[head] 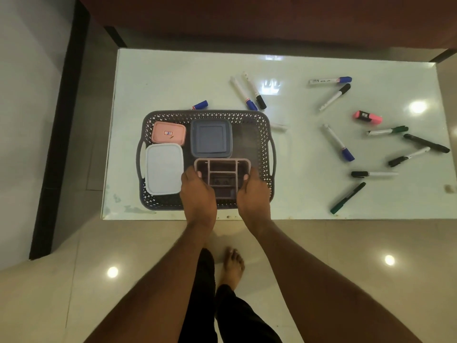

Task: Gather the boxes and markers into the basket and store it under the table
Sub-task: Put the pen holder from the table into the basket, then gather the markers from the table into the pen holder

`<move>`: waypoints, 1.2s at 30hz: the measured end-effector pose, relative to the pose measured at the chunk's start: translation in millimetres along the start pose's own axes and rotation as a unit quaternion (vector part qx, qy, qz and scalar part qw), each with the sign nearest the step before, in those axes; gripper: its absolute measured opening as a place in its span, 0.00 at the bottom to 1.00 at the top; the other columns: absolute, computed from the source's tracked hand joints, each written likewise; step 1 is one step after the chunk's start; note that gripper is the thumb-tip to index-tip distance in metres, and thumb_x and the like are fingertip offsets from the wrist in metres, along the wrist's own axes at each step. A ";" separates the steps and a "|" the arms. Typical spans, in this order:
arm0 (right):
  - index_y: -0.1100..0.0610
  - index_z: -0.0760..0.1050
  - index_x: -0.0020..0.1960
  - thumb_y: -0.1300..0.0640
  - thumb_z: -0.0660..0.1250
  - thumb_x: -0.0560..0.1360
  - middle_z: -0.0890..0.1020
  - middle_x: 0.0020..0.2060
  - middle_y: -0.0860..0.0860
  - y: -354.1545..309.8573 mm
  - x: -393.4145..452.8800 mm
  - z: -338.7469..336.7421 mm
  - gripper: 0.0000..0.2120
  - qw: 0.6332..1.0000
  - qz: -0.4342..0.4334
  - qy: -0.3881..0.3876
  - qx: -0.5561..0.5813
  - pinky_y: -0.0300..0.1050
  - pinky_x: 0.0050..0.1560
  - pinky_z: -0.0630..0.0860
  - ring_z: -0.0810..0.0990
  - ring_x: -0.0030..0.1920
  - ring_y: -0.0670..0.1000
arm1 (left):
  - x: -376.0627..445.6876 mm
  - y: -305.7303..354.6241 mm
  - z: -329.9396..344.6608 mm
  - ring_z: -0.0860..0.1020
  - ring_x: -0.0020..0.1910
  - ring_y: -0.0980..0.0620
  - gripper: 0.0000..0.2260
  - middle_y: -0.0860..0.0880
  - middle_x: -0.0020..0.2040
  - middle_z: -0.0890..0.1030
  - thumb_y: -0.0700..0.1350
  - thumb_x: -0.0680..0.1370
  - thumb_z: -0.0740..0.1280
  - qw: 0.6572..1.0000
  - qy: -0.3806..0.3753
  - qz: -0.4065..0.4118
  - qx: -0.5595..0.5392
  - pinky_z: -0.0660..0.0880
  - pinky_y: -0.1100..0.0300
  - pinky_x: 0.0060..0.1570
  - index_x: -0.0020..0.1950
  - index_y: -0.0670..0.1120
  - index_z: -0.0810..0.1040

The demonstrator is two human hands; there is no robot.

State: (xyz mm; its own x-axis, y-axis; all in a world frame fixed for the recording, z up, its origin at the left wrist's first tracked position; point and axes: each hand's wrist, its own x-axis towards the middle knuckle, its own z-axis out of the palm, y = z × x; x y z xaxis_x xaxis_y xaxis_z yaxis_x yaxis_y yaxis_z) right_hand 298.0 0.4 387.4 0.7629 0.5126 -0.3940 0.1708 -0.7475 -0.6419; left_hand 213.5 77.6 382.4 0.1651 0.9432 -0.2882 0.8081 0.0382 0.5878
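Both hands clasp the pink compartment organizer (222, 179), the left hand (197, 194) on its left end and the right hand (253, 194) on its right, thumbs hooked over the rim, inside the basket (265, 144) at its near right corner. Three lidded boxes already sit in the basket. The markers (337, 142) lie scattered right of the basket, so the right hand is nearer.

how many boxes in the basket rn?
4. Pink lidded box far left, blue square lidded box far middle, white lidded box near left, open pink divided organiser box near middle, held by both hands. None seems hidden.
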 end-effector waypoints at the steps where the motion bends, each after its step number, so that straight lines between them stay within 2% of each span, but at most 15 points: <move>1: 0.57 0.70 0.67 0.56 0.55 0.85 0.82 0.51 0.52 -0.1 -1.1 0.1 0.13 1.000 -0.001 0.006 0.002 0.45 0.46 0.85 0.84 0.49 0.51 | -0.3 -0.7 -0.4 0.80 0.60 0.45 0.13 0.43 0.61 0.79 0.43 0.84 0.62 1.000 0.000 0.003 0.002 0.73 0.61 0.54 0.68 0.43 0.72; 3: 0.57 0.71 0.67 0.55 0.55 0.85 0.81 0.50 0.50 -1.4 -2.7 -0.5 0.13 1.000 -0.005 0.009 0.010 0.42 0.45 0.84 0.83 0.48 0.48 | -1.0 -2.7 -2.8 0.79 0.60 0.46 0.14 0.44 0.61 0.78 0.44 0.85 0.61 1.000 0.000 0.007 -0.004 0.73 0.62 0.54 0.69 0.43 0.71; 6: 0.54 0.73 0.62 0.48 0.54 0.85 0.82 0.49 0.49 -1.6 -4.4 -5.0 0.14 0.999 -0.019 0.027 0.008 0.43 0.44 0.86 0.85 0.48 0.48 | -0.6 0.6 -9.2 0.78 0.62 0.48 0.15 0.46 0.62 0.77 0.44 0.85 0.60 0.999 0.022 0.041 -0.026 0.75 0.60 0.57 0.71 0.44 0.70; 8: 0.54 0.74 0.60 0.45 0.56 0.85 0.83 0.47 0.49 -1.8 -1.8 -12.0 0.15 0.994 -0.032 0.088 -0.049 0.42 0.42 0.84 0.85 0.45 0.48 | 2.4 7.2 -14.1 0.77 0.63 0.49 0.15 0.46 0.63 0.77 0.43 0.84 0.62 0.995 0.045 0.078 -0.036 0.77 0.57 0.61 0.71 0.45 0.69; 10: 0.55 0.77 0.58 0.48 0.60 0.83 0.84 0.46 0.50 -7.9 6.9 -21.0 0.13 0.978 -0.069 0.166 -0.108 0.41 0.40 0.79 0.83 0.41 0.49 | 11.3 19.5 -19.3 0.77 0.63 0.50 0.15 0.46 0.63 0.78 0.42 0.83 0.62 0.991 0.069 0.111 -0.042 0.79 0.54 0.60 0.70 0.45 0.70; 12: 0.56 0.78 0.54 0.52 0.64 0.82 0.84 0.42 0.50 -18.4 22.7 -29.4 0.08 0.963 -0.114 0.219 -0.111 0.39 0.38 0.73 0.80 0.37 0.48 | 26.6 35.0 -20.5 0.78 0.60 0.49 0.13 0.46 0.62 0.79 0.43 0.84 0.62 0.985 0.083 0.145 -0.050 0.79 0.53 0.59 0.68 0.44 0.72; 15: 0.56 0.79 0.51 0.57 0.65 0.81 0.83 0.40 0.51 -39.8 55.8 -42.3 0.06 0.950 -0.148 0.260 -0.090 0.39 0.37 0.69 0.78 0.34 0.50 | 59.7 58.1 -20.0 0.78 0.56 0.49 0.10 0.46 0.58 0.80 0.41 0.84 0.61 0.975 0.100 0.188 -0.060 0.78 0.54 0.56 0.65 0.43 0.75; 18: 0.56 0.81 0.50 0.58 0.66 0.80 0.84 0.41 0.50 -57.4 91.2 -51.1 0.05 0.948 -0.143 0.276 -0.060 0.39 0.39 0.68 0.79 0.34 0.51 | 97.8 76.3 -19.6 0.78 0.53 0.48 0.08 0.46 0.54 0.80 0.40 0.84 0.61 0.969 0.107 0.220 -0.038 0.77 0.54 0.54 0.60 0.43 0.77; 20: 0.55 0.81 0.49 0.58 0.66 0.79 0.84 0.41 0.49 -71.8 121.9 -51.4 0.05 0.954 -0.128 0.270 -0.035 0.36 0.40 0.66 0.78 0.34 0.50 | 133.6 87.5 -15.6 0.77 0.50 0.46 0.06 0.45 0.51 0.80 0.38 0.82 0.62 0.969 0.090 0.231 0.003 0.76 0.51 0.52 0.56 0.43 0.77; 22: 0.54 0.82 0.49 0.59 0.65 0.79 0.84 0.43 0.49 -82.6 149.5 -51.0 0.07 0.961 -0.106 0.254 -0.032 0.38 0.42 0.69 0.80 0.37 0.50 | 165.8 95.9 -12.1 0.77 0.51 0.43 0.06 0.44 0.51 0.81 0.36 0.80 0.65 0.973 0.052 0.217 0.055 0.75 0.50 0.51 0.55 0.42 0.78; 25: 0.56 0.83 0.55 0.61 0.63 0.79 0.85 0.49 0.52 -92.0 188.1 -48.1 0.10 0.973 -0.067 0.218 -0.049 0.41 0.48 0.69 0.82 0.48 0.54 | 202.1 101.6 -4.4 0.78 0.57 0.44 0.10 0.42 0.57 0.81 0.35 0.78 0.68 0.980 -0.017 0.172 0.100 0.72 0.56 0.51 0.60 0.41 0.79; 28: 0.56 0.82 0.61 0.61 0.63 0.79 0.85 0.55 0.53 -97.2 223.6 -42.6 0.14 0.981 -0.029 0.167 -0.090 0.44 0.55 0.72 0.81 0.56 0.55 | 228.2 95.9 4.5 0.78 0.58 0.44 0.11 0.42 0.58 0.80 0.35 0.77 0.70 0.978 -0.076 0.131 0.141 0.74 0.54 0.52 0.59 0.40 0.79; 32: 0.56 0.81 0.63 0.62 0.65 0.77 0.84 0.57 0.53 -95.2 265.8 -35.5 0.15 0.983 0.003 0.111 -0.143 0.44 0.54 0.73 0.81 0.58 0.55 | 249.3 87.6 16.3 0.79 0.54 0.43 0.10 0.42 0.55 0.81 0.35 0.74 0.71 0.965 -0.141 0.114 0.191 0.76 0.53 0.50 0.54 0.41 0.79; 36: 0.58 0.81 0.57 0.63 0.66 0.75 0.82 0.56 0.54 -93.4 284.8 -31.4 0.12 0.980 0.022 0.077 -0.181 0.48 0.53 0.77 0.80 0.56 0.58 | 259.9 92.9 23.0 0.80 0.52 0.42 0.08 0.42 0.53 0.81 0.35 0.75 0.70 0.957 -0.158 0.133 0.206 0.78 0.51 0.49 0.53 0.41 0.79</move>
State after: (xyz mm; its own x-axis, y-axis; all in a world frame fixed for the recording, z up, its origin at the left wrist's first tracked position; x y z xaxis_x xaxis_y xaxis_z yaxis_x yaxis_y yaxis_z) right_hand 518.8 202.9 355.8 0.8548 0.4269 -0.2949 0.3239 -0.8831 -0.3396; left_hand 344.5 318.7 344.7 0.5052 0.7529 -0.4218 0.8577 -0.3839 0.3421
